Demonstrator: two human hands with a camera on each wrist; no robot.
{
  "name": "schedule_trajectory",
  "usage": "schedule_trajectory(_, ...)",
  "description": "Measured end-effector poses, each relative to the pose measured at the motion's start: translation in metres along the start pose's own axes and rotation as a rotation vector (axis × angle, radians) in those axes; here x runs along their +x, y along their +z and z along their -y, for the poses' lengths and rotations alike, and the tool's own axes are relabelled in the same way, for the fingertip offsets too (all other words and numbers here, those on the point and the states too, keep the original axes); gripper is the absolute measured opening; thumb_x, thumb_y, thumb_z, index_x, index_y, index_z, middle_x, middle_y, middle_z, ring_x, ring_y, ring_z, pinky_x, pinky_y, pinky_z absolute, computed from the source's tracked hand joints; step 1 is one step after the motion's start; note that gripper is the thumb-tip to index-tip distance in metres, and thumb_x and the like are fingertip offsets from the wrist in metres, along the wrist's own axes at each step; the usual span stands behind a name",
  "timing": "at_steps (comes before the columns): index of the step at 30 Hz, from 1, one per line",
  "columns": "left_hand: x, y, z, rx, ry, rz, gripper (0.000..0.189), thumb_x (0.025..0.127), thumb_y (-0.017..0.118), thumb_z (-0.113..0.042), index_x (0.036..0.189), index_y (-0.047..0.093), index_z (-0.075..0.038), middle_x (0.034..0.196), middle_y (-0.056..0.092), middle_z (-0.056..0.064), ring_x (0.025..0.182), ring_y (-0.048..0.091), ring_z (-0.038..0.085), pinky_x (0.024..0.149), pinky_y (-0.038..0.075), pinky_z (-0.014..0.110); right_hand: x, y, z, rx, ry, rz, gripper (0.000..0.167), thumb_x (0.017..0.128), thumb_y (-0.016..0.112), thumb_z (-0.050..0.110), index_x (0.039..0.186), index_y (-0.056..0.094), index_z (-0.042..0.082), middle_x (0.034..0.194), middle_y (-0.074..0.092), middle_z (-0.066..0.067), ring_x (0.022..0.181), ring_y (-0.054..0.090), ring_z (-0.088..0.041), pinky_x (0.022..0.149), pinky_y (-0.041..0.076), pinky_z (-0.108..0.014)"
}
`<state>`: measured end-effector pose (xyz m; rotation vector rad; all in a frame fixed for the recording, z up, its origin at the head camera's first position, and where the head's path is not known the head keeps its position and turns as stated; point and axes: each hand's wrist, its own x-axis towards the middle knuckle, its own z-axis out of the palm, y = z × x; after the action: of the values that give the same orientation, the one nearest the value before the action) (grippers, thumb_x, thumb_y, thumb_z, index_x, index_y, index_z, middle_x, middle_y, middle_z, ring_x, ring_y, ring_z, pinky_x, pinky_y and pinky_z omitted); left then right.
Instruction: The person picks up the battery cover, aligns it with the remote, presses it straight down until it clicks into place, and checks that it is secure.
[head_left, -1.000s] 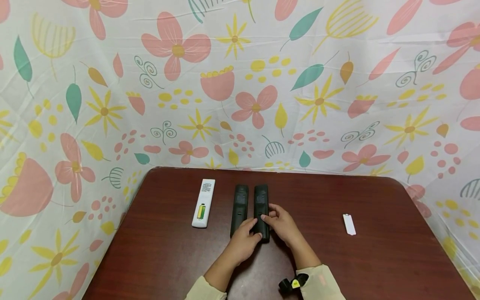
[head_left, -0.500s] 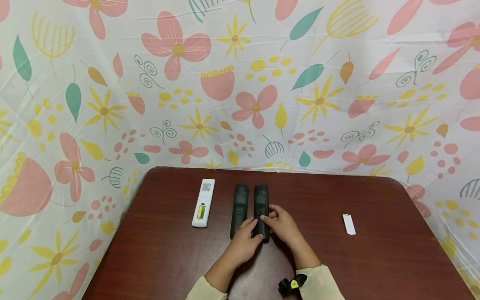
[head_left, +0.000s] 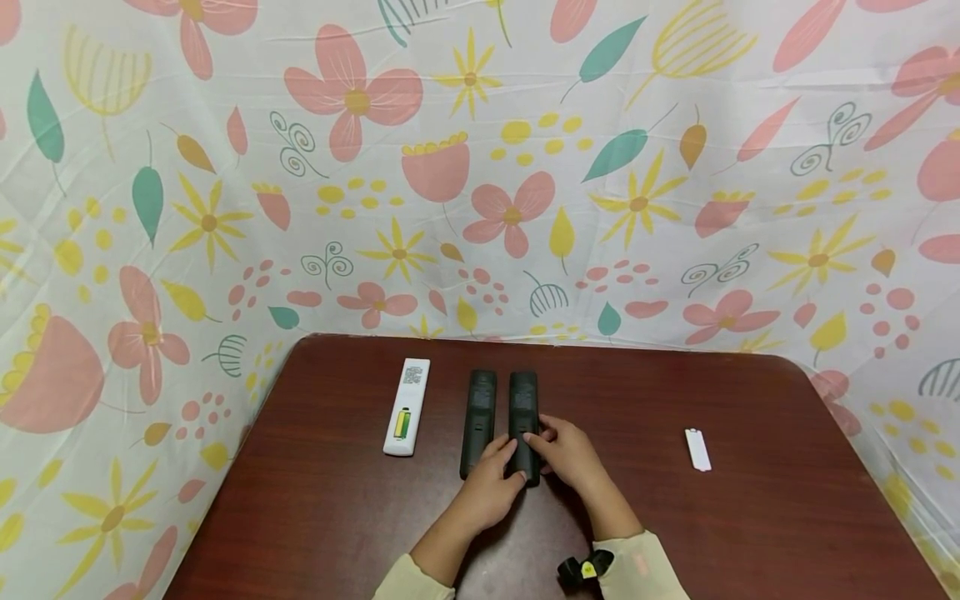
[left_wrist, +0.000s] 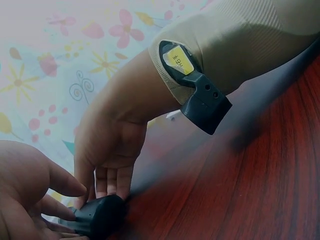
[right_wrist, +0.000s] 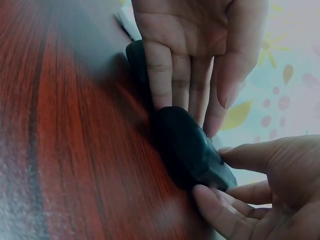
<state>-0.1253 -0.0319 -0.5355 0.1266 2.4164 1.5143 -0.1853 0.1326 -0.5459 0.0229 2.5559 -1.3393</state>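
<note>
A black remote control (head_left: 524, 404) lies back up on the table between my two hands. My right hand (head_left: 572, 452) pinches its right side, the thumb over the top face and the other fingers along the edge. In the right wrist view, my left hand (right_wrist: 185, 30) has straight fingers against the remote's other side, its thumb raised above. My left hand (head_left: 486, 490) stands at the near left of this remote in the head view. Just left of it a second black remote (head_left: 479, 412) lies parallel, its near end partly hidden by the left hand.
A white remote (head_left: 407, 400) with a green-and-yellow battery-shaped patch lies further left. Far right is a small white battery cover (head_left: 698, 450). The dark red wooden table (head_left: 787, 517) meets a flower-patterned cloth (head_left: 517, 150) behind and at both sides.
My right hand and the remote it pinches have shifted very slightly toward the person. The left hand, the other remotes and the white cover stay in place.
</note>
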Motion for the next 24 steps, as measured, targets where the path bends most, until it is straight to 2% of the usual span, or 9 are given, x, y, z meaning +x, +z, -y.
schedule_trajectory(13,0.0016,0.0026,0.004,0.022,0.006,0.0,0.059,0.102,0.056,-0.021,0.154,0.039,-0.001,0.165,0.028,0.015,0.15,0.031,0.04,0.115,0.032,0.063,-0.0006,0.001,0.0003,-0.04,-0.034,-0.025,0.055,0.096,0.069,0.02,0.142,0.053,-0.005,0.102,0.059,-0.018,0.06,0.063,-0.015,0.056,0.058,-0.03)
schedule_trajectory(24,-0.0009,0.0029,0.0014,0.013,0.013,-0.014,0.061,0.1,0.059,-0.022,0.153,0.04,0.0,0.164,0.03,0.017,0.149,0.031,0.041,0.114,0.032,0.063,-0.0002,0.0007,-0.0002,-0.004,-0.023,-0.025,0.055,0.096,0.069,0.018,0.142,0.052,-0.005,0.09,0.064,-0.012,0.061,0.063,-0.015,0.057,0.058,-0.031)
